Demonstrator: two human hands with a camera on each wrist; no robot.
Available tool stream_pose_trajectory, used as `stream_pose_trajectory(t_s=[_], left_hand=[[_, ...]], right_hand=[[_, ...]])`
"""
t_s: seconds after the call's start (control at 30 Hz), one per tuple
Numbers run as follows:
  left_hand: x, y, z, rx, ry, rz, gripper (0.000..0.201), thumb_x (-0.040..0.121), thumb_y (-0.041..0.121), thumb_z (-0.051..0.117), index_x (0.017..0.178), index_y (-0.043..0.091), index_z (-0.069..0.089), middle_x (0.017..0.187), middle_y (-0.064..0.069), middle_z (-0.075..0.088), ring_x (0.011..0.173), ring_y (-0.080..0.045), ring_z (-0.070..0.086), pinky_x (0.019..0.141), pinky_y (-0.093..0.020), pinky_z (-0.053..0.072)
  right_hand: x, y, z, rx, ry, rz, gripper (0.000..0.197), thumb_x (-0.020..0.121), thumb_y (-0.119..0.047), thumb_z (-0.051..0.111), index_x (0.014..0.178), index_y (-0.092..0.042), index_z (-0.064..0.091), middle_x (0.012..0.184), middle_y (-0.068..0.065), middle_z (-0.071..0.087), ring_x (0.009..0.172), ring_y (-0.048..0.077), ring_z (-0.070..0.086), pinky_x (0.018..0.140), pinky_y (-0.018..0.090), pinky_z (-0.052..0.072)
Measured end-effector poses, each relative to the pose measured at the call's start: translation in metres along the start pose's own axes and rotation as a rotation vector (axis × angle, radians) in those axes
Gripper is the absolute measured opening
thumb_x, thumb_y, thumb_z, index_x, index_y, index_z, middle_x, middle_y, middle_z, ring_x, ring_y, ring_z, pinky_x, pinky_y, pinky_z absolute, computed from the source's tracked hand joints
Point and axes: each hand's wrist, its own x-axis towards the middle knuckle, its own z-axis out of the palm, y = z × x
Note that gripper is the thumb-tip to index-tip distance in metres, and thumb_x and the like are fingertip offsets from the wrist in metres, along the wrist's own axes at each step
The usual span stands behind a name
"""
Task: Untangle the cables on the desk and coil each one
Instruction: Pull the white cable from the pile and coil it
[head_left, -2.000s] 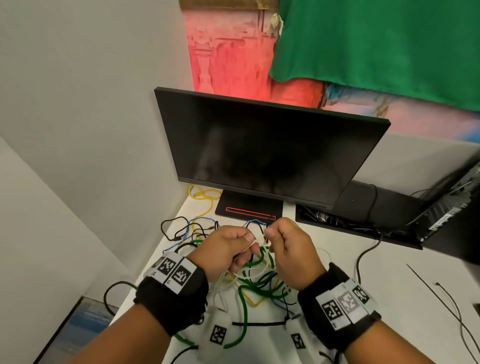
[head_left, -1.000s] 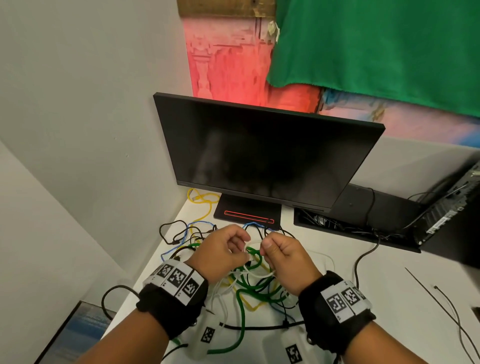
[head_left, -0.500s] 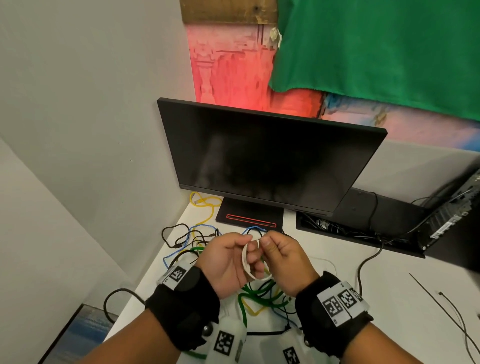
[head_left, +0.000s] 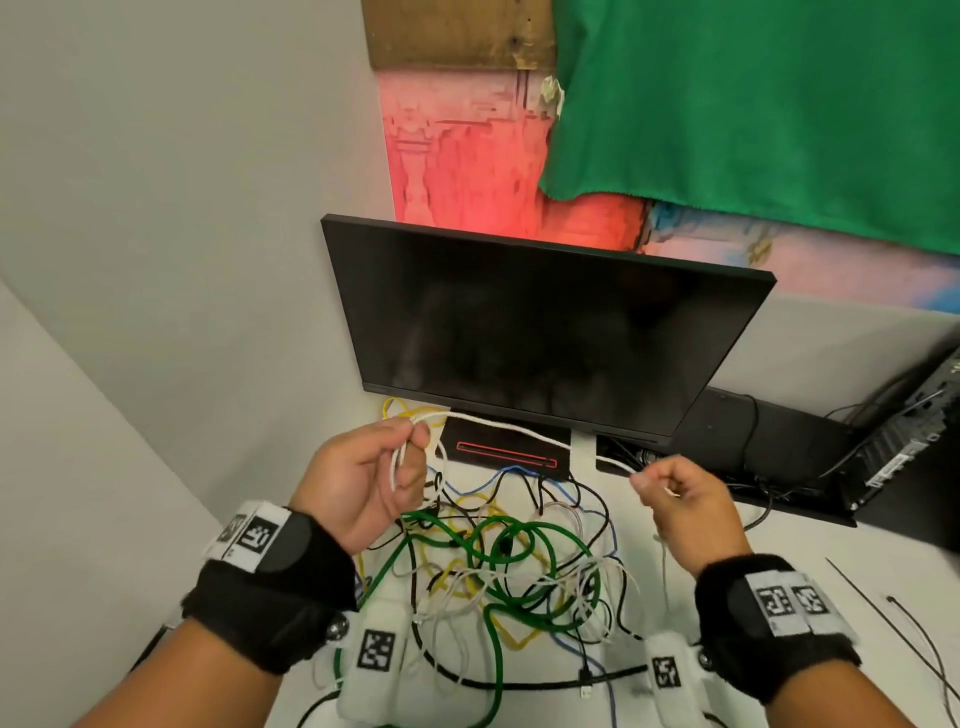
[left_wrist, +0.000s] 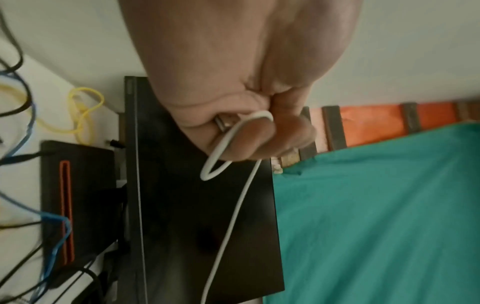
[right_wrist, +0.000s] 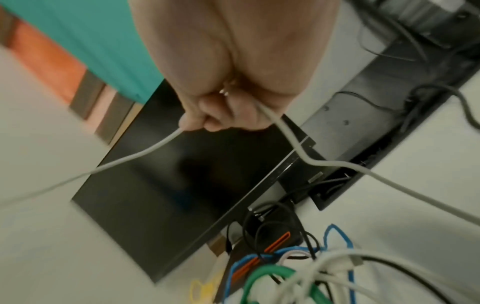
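A white cable (head_left: 519, 430) stretches taut between my two hands above the desk. My left hand (head_left: 384, 467) grips a small coil of it, a white loop (left_wrist: 221, 156) showing below the fingers in the left wrist view. My right hand (head_left: 675, 491) pinches the same white cable (right_wrist: 145, 153) farther along; its tail (right_wrist: 389, 185) runs down to the desk. Below lies a tangle of cables (head_left: 509, 566): a thick green cable (head_left: 519, 540), plus yellow, blue, black and thin white ones.
A dark monitor (head_left: 540, 332) stands behind the hands on a black base (head_left: 504, 452). A black cable tray (head_left: 779, 467) runs along the desk's back right. A yellow cable (head_left: 395, 408) lies behind the left hand. Walls close in on the left.
The hands, close together over the tangle with a small white loop, have moved apart; the white cable is now drawn out straight between them, the right hand going right.
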Motion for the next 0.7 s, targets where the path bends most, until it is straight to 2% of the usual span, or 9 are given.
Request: stream_pose_trajectory(t_s=[0.03, 0.13, 0.17, 0.23, 0.33, 0.4, 0.5, 0.6, 0.7], left_hand=[[0.000, -0.001, 0.001, 0.046, 0.017, 0.039, 0.022, 0.087, 0.020, 0.049, 0.079, 0.007, 0.065, 0.053, -0.007, 0.050, 0.043, -0.019, 0.045, 0.044, -0.025, 0.041], [0.007, -0.005, 0.004, 0.171, 0.089, 0.152, 0.028, 0.097, 0.013, 0.042, 0.086, 0.000, 0.064, 0.065, -0.020, 0.063, 0.056, -0.032, 0.062, 0.056, -0.034, 0.053], [0.010, -0.006, 0.006, 0.225, 0.104, 0.167, 0.029, 0.100, 0.011, 0.039, 0.088, -0.002, 0.063, 0.069, -0.023, 0.066, 0.061, -0.035, 0.066, 0.058, -0.035, 0.055], [0.013, -0.011, 0.011, 0.327, 0.094, 0.149, 0.029, 0.101, 0.008, 0.038, 0.088, -0.003, 0.061, 0.073, -0.026, 0.069, 0.066, -0.036, 0.069, 0.060, -0.034, 0.057], [0.008, -0.023, 0.017, 0.470, 0.030, 0.067, 0.029, 0.100, 0.009, 0.041, 0.085, 0.001, 0.064, 0.069, -0.024, 0.069, 0.057, -0.029, 0.066, 0.054, -0.026, 0.053], [0.001, -0.033, 0.019, 0.556, -0.038, 0.002, 0.030, 0.099, 0.013, 0.045, 0.082, 0.003, 0.067, 0.058, -0.020, 0.063, 0.045, -0.026, 0.057, 0.046, -0.025, 0.046], [-0.007, -0.042, 0.020, 0.488, -0.112, -0.090, 0.032, 0.096, 0.020, 0.048, 0.079, 0.002, 0.068, 0.044, -0.010, 0.046, 0.033, -0.017, 0.036, 0.039, -0.018, 0.031], [-0.008, -0.042, 0.022, 0.316, -0.162, -0.189, 0.031, 0.093, 0.031, 0.056, 0.075, 0.006, 0.062, 0.044, 0.000, 0.033, 0.034, -0.010, 0.024, 0.040, -0.018, 0.019], [-0.006, -0.031, 0.014, 0.215, -0.104, -0.186, 0.031, 0.089, 0.034, 0.058, 0.066, 0.013, 0.054, 0.045, 0.004, 0.029, 0.034, -0.008, 0.024, 0.039, -0.020, 0.016]], right_hand=[[-0.006, -0.004, 0.008, -0.122, -0.062, -0.033, 0.019, 0.092, -0.027, 0.066, 0.074, -0.031, 0.063, 0.076, -0.008, 0.065, 0.072, 0.012, 0.060, 0.071, 0.032, 0.048], [-0.038, -0.027, 0.039, -0.467, -0.539, -0.167, 0.018, 0.098, -0.038, 0.055, 0.081, -0.033, 0.060, 0.085, -0.010, 0.063, 0.084, 0.002, 0.058, 0.078, 0.026, 0.050], [-0.049, -0.036, 0.048, -0.504, -0.673, -0.247, 0.020, 0.098, -0.042, 0.052, 0.084, -0.030, 0.059, 0.085, -0.010, 0.062, 0.083, 0.001, 0.057, 0.080, 0.026, 0.050], [-0.063, -0.058, 0.062, -0.454, -0.805, -0.401, 0.024, 0.096, -0.049, 0.048, 0.087, -0.029, 0.057, 0.083, -0.009, 0.062, 0.080, 0.004, 0.056, 0.079, 0.028, 0.050], [-0.068, -0.091, 0.070, -0.221, -0.694, -0.446, 0.024, 0.090, -0.055, 0.041, 0.079, -0.039, 0.055, 0.074, -0.013, 0.062, 0.072, 0.006, 0.059, 0.071, 0.032, 0.052], [-0.056, -0.102, 0.066, -0.137, -0.462, -0.439, 0.027, 0.092, -0.053, 0.041, 0.077, -0.035, 0.054, 0.069, -0.008, 0.061, 0.066, 0.011, 0.058, 0.066, 0.039, 0.052], [-0.032, -0.101, 0.056, -0.266, -0.224, -0.428, 0.033, 0.098, -0.046, 0.049, 0.073, -0.025, 0.053, 0.067, -0.001, 0.059, 0.066, 0.018, 0.056, 0.065, 0.041, 0.050], [-0.026, -0.089, 0.055, -0.309, -0.256, -0.332, 0.053, 0.083, -0.069, 0.051, 0.063, -0.020, 0.050, 0.058, -0.006, 0.052, 0.058, 0.014, 0.049, 0.059, 0.038, 0.046], [-0.027, -0.066, 0.048, -0.188, -0.508, -0.131, 0.050, 0.073, -0.074, 0.059, 0.059, -0.026, 0.052, 0.051, -0.011, 0.048, 0.051, 0.008, 0.048, 0.058, 0.030, 0.046]])
